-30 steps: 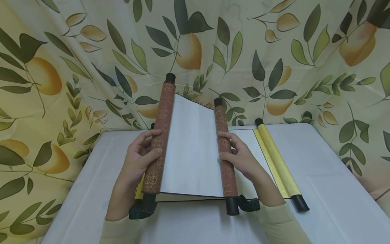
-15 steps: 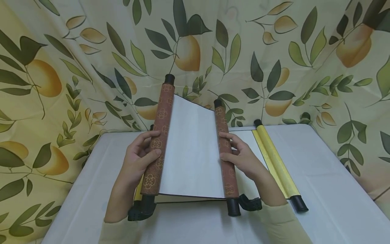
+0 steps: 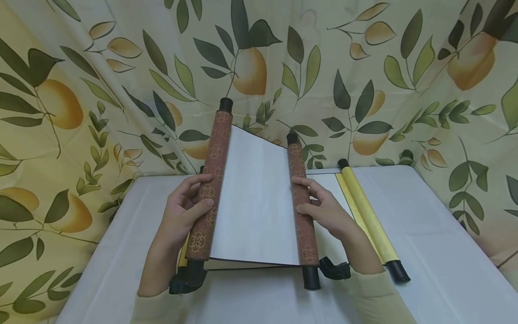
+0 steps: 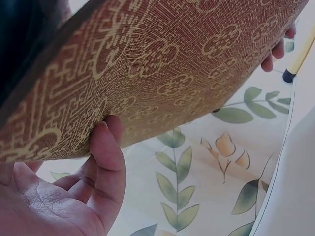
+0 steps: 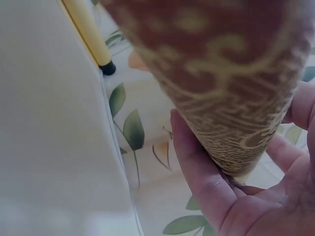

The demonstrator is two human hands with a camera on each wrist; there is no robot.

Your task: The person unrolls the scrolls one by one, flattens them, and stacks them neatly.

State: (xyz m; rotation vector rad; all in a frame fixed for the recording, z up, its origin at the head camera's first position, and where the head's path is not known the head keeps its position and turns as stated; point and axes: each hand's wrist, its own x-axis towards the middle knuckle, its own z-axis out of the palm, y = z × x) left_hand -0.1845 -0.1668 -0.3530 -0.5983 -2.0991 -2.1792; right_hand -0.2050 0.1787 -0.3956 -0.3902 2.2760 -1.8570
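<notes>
A scroll (image 3: 259, 198) with a blank white sheet is held up, partly unrolled, between two rollers covered in reddish-brown cloth with gold flower patterns. Black knobs cap the roller ends. My left hand (image 3: 185, 204) grips the thicker left roller (image 3: 214, 180), thumb in front. The right roller (image 3: 301, 202) is pinched between thumb and fingers of my right hand (image 3: 323, 209). In the left wrist view the patterned cloth (image 4: 172, 69) rests in the left hand's fingers; the right wrist view shows the right roller's cloth (image 5: 221, 83) close up within the hand.
Behind the held scroll, a second scroll with yellow rollers (image 3: 368, 216) lies spread on the white table (image 3: 429, 234); its left roller is mostly hidden. A fruit-and-leaf patterned curtain (image 3: 259, 67) hangs past the table's far edge. Black wrist straps (image 3: 335, 268) sit near the sleeves.
My right hand has moved slightly right and down with its roller, widening the white sheet a little. The left hand keeps its grip nearly in place.
</notes>
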